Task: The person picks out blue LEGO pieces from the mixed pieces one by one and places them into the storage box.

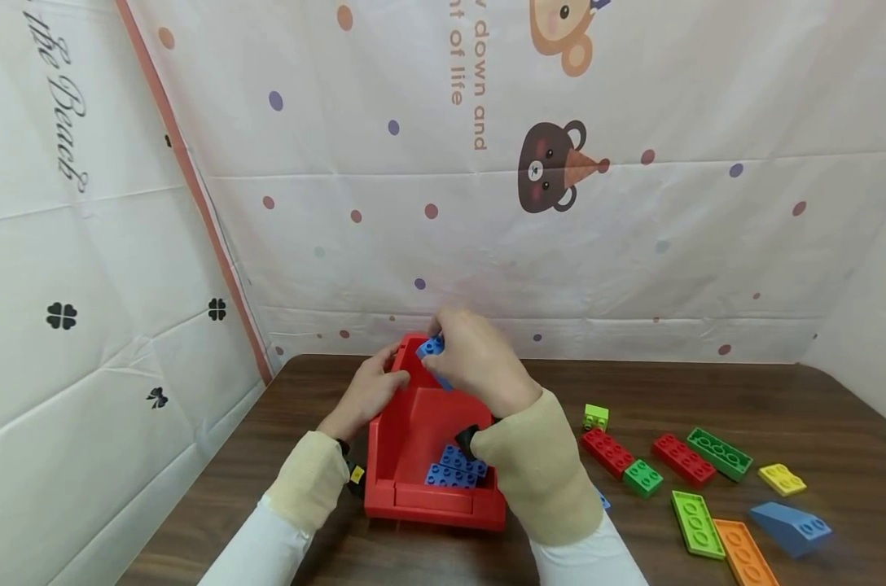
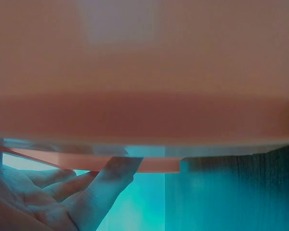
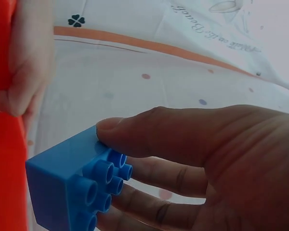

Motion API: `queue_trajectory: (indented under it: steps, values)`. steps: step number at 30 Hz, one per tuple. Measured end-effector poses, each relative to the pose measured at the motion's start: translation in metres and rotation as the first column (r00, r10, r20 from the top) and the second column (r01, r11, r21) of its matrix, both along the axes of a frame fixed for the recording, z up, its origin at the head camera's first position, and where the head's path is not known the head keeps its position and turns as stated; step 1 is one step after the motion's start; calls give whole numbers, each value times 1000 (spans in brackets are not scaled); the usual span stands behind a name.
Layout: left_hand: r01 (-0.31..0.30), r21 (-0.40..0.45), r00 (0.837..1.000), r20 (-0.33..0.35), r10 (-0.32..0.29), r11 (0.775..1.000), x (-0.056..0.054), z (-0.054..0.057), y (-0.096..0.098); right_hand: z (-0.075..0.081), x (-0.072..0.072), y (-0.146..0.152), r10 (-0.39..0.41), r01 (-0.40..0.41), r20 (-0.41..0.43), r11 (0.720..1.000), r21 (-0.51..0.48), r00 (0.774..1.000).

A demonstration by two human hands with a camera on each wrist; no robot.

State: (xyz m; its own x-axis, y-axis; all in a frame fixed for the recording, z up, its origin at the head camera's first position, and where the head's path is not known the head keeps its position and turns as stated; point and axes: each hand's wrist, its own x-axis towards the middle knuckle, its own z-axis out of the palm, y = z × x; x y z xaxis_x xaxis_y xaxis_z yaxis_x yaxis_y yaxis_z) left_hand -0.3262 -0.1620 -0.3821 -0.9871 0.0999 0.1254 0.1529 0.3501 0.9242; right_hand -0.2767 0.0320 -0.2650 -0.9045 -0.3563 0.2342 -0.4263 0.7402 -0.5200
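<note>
A red plastic bin (image 1: 436, 419) with raised side walls stands on the dark wooden table. My left hand (image 1: 366, 391) grips its left wall near the far end, thumb over the rim. In the left wrist view the bin's side (image 2: 135, 115) fills the upper part, with the left hand (image 2: 82, 197) below it. Above the bin's far end, my right hand (image 1: 480, 362) pinches a blue toy brick (image 1: 432, 347). The right wrist view shows that brick (image 3: 62, 166) tilted, studs facing the palm. Several blue bricks (image 1: 452, 475) lie inside the bin's near end.
To the right lie red bricks (image 1: 683, 459), green bricks (image 1: 720, 453), a lime plate (image 1: 698, 523), an orange plate (image 1: 745, 553), a yellow piece (image 1: 782, 479) and a blue sloped brick (image 1: 791, 527). A printed cloth (image 1: 340, 260) hangs behind the table.
</note>
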Motion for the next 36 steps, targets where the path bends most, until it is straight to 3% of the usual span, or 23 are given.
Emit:
queue_trajectory:
  steps: [5,16,36]
  values:
    - [-10,-2,1000,0,10,1000,0,0,1,-7,-5,-5,5,-5,10,1000,20,1000]
    - [-35,-10,999,19,35,999,-1,-1,0,-24,-14,-16,7,-5,55,999,-33,998]
    - [-28,-1,1000,9,28,1000,-1,1,1,-43,-30,-23,5,-4,77,1000,-4,997]
